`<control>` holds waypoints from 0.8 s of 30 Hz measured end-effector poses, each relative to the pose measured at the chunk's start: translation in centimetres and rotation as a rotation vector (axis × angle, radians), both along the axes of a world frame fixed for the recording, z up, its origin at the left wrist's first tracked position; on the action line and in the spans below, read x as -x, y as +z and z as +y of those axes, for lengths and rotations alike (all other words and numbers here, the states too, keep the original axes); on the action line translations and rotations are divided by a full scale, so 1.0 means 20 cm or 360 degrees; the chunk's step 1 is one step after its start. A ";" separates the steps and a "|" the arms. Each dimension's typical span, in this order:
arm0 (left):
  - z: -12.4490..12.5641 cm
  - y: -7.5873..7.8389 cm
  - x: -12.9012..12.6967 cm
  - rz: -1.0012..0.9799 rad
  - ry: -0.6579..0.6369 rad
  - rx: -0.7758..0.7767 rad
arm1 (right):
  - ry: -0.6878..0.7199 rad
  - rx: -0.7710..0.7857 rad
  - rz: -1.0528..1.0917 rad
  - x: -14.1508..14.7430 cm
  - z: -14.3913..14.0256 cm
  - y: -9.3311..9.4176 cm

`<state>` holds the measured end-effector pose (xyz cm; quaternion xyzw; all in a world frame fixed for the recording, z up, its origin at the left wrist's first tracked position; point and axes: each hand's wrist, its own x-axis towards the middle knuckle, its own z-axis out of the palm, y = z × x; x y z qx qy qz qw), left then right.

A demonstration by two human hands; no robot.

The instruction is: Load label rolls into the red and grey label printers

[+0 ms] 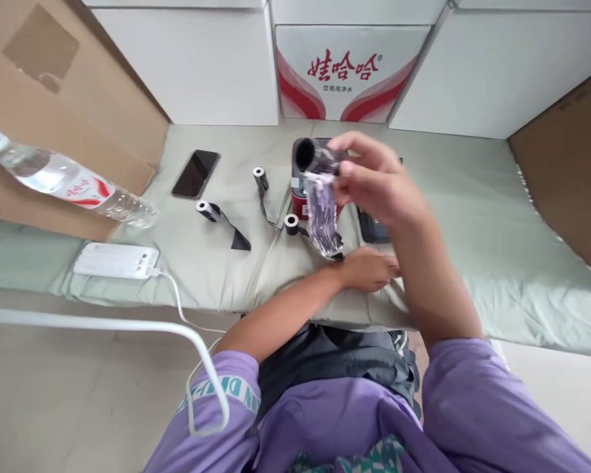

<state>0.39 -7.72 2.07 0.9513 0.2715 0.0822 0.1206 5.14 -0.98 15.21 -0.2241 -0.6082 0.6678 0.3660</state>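
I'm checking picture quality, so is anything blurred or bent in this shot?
Head view: the right hand and its roll are motion-blurred; the bottle stretches at the left edge from wide-lens distortion; light is soft and even, with faint shadows on the mat.

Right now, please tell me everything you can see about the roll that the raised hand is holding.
The roll is a dark, glossy tube with an open, hollow end turned toward the camera. It looks like thin film or tape wound on a core. The right hand holds it up in the air by its side, above the red box on the green mat. A strip of shiny, patterned film hangs loose from it, down toward the left hand, whose fingers seem to meet its lower end.
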 end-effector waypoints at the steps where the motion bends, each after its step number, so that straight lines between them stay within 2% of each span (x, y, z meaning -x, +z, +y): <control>1: 0.00 0.01 0.00 0.0021 -0.0081 -0.0011 | -0.0211 -0.0138 -0.0109 -0.13 0.03 -0.01; 3: 0.00 0.01 -0.01 0.0018 -0.0133 0.0018 | -0.0530 -0.0374 -0.0292 -0.37 0.10 -0.05; 5: 0.00 0.01 -0.02 0.0024 -0.0121 0.0038 | -0.0732 -0.0474 -0.0557 -0.56 0.17 -0.13; 8: 0.00 0.01 -0.02 0.0050 -0.0108 0.0052 | -0.0827 -0.0493 -0.0879 -0.69 0.23 -0.29; 11: -0.01 0.02 -0.02 0.0063 -0.0092 0.0051 | -0.0834 -0.0605 -0.1035 -0.69 0.23 -0.42; 13: -0.01 0.03 -0.02 0.0077 -0.0088 0.0050 | -0.0842 -0.0718 -0.1156 -0.66 0.22 -0.46; 18: 0.00 0.04 -0.02 0.0118 -0.0076 0.0068 | -0.0842 -0.0866 -0.1368 -0.63 0.22 -0.49; 24: -0.01 0.02 -0.01 0.0099 -0.0068 0.0060 | -0.0784 -0.1104 -0.1403 -0.60 0.22 -0.47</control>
